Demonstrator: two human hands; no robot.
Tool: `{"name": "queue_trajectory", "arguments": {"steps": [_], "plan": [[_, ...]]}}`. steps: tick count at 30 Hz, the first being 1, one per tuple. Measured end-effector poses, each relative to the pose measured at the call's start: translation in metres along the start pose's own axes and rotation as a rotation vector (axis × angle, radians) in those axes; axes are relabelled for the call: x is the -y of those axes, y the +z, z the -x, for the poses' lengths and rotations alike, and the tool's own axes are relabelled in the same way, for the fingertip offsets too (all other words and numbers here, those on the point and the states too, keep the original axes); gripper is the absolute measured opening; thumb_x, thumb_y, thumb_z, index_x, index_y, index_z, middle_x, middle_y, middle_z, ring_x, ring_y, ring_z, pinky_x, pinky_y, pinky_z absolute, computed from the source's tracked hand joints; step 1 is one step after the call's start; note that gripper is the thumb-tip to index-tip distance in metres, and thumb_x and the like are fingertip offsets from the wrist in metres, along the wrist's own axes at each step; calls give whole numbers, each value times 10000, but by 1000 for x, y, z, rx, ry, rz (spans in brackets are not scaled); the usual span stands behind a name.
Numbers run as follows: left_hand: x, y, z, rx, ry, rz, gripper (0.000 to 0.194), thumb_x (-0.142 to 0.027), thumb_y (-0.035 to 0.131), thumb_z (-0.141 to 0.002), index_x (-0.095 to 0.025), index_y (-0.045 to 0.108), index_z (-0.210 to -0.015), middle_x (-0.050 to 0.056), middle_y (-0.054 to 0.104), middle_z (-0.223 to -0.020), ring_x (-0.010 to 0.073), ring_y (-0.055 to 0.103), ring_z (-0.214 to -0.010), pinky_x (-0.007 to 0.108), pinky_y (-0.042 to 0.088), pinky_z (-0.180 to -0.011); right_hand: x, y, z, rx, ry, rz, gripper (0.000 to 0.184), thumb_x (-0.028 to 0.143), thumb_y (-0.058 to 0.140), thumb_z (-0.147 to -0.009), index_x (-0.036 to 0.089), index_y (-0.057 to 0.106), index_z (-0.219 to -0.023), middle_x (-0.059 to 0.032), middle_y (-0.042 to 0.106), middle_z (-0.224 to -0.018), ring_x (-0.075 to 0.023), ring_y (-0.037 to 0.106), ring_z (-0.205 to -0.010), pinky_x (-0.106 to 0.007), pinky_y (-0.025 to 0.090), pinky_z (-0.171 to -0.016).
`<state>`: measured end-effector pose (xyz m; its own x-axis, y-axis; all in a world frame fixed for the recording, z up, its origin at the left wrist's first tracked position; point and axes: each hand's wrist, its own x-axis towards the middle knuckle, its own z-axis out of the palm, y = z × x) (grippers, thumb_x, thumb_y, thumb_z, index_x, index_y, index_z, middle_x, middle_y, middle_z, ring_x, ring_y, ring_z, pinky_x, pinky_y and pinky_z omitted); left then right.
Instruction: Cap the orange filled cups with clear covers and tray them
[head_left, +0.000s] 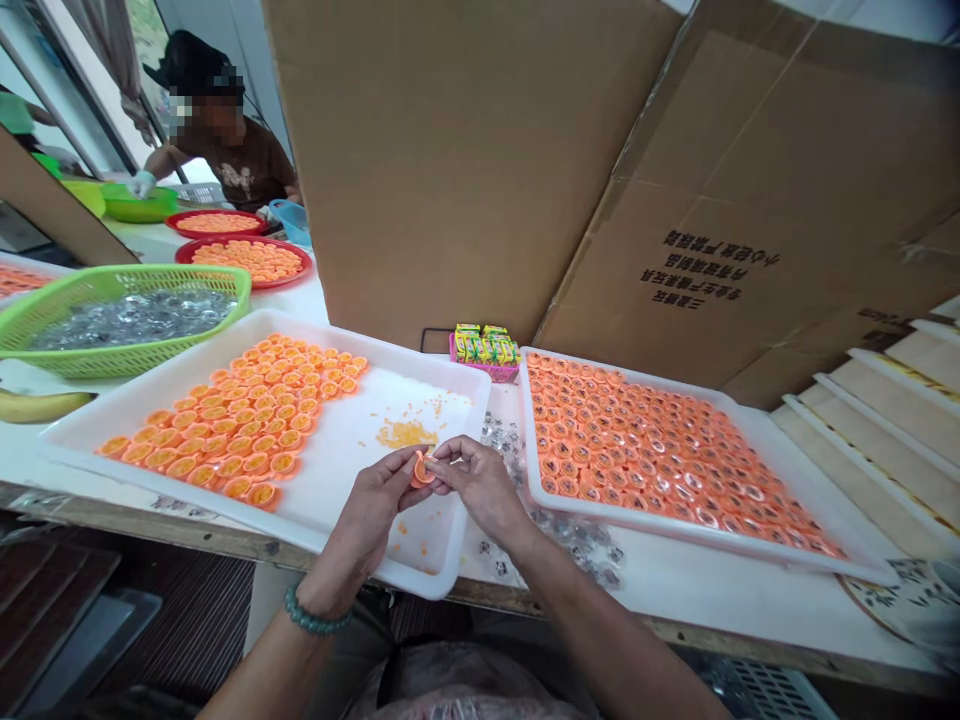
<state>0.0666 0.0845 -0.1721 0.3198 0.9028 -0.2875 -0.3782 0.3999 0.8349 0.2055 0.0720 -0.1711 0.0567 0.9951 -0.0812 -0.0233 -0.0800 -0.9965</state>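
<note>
Over the right end of a white tray point(352, 400), my left hand point(384, 490) is closed on a small round orange plastic piece point(422, 468), holding it tilted on its edge. The fingers of my right hand point(471, 478) are pinched together at the upper side of that same piece; anything tiny between them is too small to make out. Just beyond my hands lies a pile of small yellow-orange bits point(405, 433), with more scattered around it. Many similar orange cup-shaped pieces point(247, 430) stand in rows on the left part of the tray.
To the right, a second white tray point(529, 420) holds orange pieces with clear tops. Clear plastic parts point(577, 545) lie between the trays. A pink basket point(491, 372) of small boxes stands behind. Cardboard point(465, 170) walls the back. A green basket point(225, 325) and a co-worker point(240, 160) are left.
</note>
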Motion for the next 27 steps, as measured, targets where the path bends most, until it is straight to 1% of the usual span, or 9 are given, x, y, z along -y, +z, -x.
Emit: {"name": "queue_trajectory", "arguments": {"steps": [5,9,14,15,17,18,20,23,27], "plan": [[2,-1,2,0,49,4,327,-328,707,-702,-143,680,-970,67,709,-906,203,655,-818,360,498,-848,0,11,2,-69,-49,7,250,384,712,-676,171,607,-755,8,629,-698,-118,605,-555,-256,516,-559],[0,-2,5,43,59,-25,306,-327,704,-709,-162,688,-966,67,706,-933,210,650,-841,343,498,-832,2,9,3,-46,-41,-10,232,372,715,-672,178,610,-743,15,617,-665,-116,581,-565,-249,497,-556],[-1,-6,8,110,113,-77,284,-345,662,-750,-178,683,-977,74,673,-1055,226,598,-994,311,495,-832,3,3,2,-4,-75,34,204,318,727,-655,170,620,-746,17,593,-665,-115,547,-631,-244,459,-615],[0,-6,8,114,116,-108,326,-342,679,-736,-178,666,-1018,77,678,-1037,226,600,-989,310,493,-834,3,2,2,-19,-92,75,209,306,724,-658,170,631,-787,10,601,-704,-118,546,-657,-247,456,-632],[-1,-5,9,110,99,-176,511,-326,736,-682,-176,590,-1148,72,702,-924,220,629,-919,320,493,-834,3,-1,3,-55,-116,191,260,282,705,-681,176,650,-912,-13,622,-817,-122,546,-703,-253,453,-661],[-1,-4,9,107,83,-202,625,-321,758,-655,-175,531,-1219,63,709,-860,217,642,-874,327,495,-831,4,-3,5,-52,-121,248,279,273,691,-700,181,653,-961,-24,630,-878,-123,551,-724,-255,453,-676],[-3,0,12,100,48,-234,797,-340,776,-628,-176,413,-1319,48,711,-788,221,658,-822,345,504,-824,5,-7,9,3,-131,319,242,268,655,-745,189,671,-974,-33,641,-938,-124,563,-758,-248,450,-697],[-4,5,14,96,19,-289,895,-386,781,-607,-236,331,-1366,38,723,-831,246,664,-862,359,506,-848,4,-14,15,78,-126,334,193,317,663,-754,187,700,-892,-16,655,-847,-118,569,-731,-228,445,-681],[7,3,5,141,-79,-375,967,-465,782,-568,-316,277,-1380,24,732,-866,285,656,-920,390,523,-844,-5,-23,17,45,-41,199,353,421,772,-611,195,706,-874,12,627,-727,-106,546,-646,-211,438,-615]]}}
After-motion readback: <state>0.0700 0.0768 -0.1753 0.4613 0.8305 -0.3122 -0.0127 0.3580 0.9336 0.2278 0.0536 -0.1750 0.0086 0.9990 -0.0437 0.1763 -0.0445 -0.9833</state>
